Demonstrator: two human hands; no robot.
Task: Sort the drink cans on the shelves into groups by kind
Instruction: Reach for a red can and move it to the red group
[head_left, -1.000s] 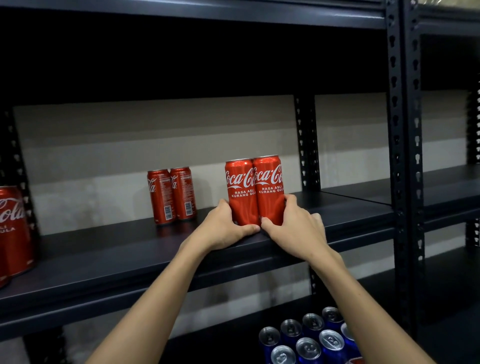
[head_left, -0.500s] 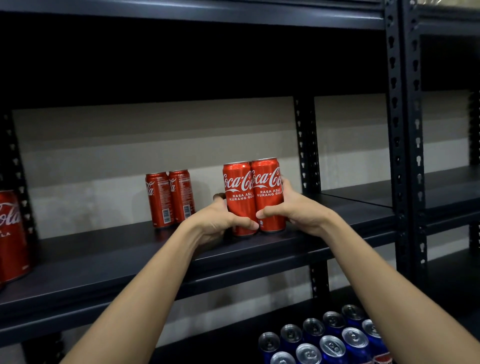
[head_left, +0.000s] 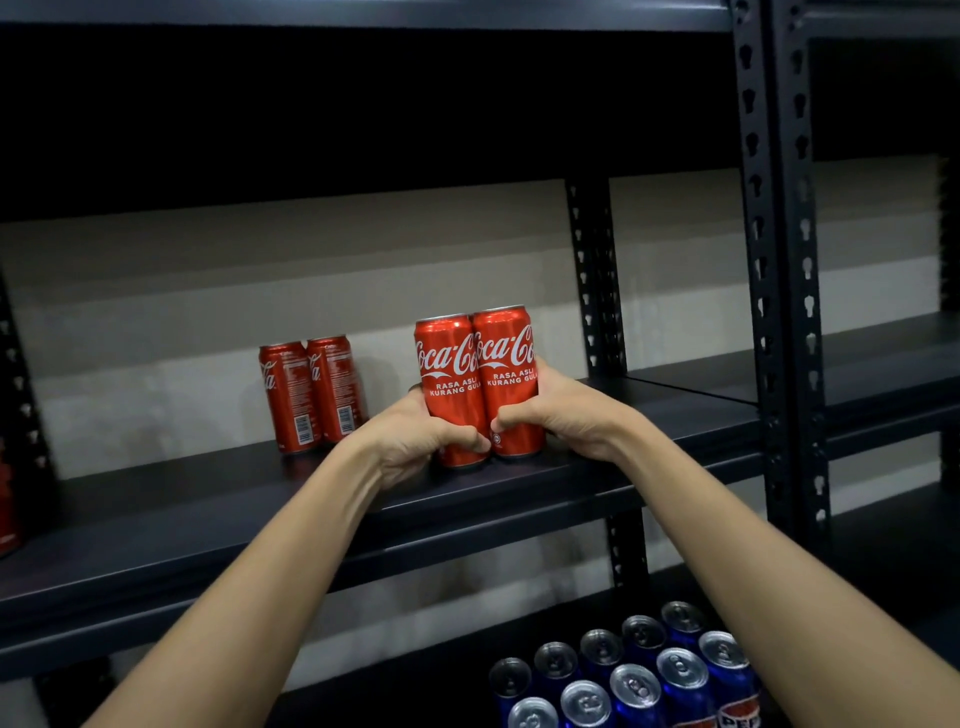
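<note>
Red cola cans number five: two (head_left: 478, 387) at the shelf (head_left: 208, 519) centre, left hand (head_left: 421, 441) and right hand (head_left: 558, 410) each curled round one, two (head_left: 311, 395) at nine o'clock, one (head_left: 8, 499) at the left edge. Ten blue cans (head_left: 623, 675) stand at five o'clock. Since a second ago both hands have climbed from the cans' feet to grip their bodies

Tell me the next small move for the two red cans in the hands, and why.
Probably slide the two held red cans left along the shelf to the other pair of red cans. The left hand and right hand each grip one; the pairs are the same kind but stand apart, while the blue cans sit grouped below.
</note>
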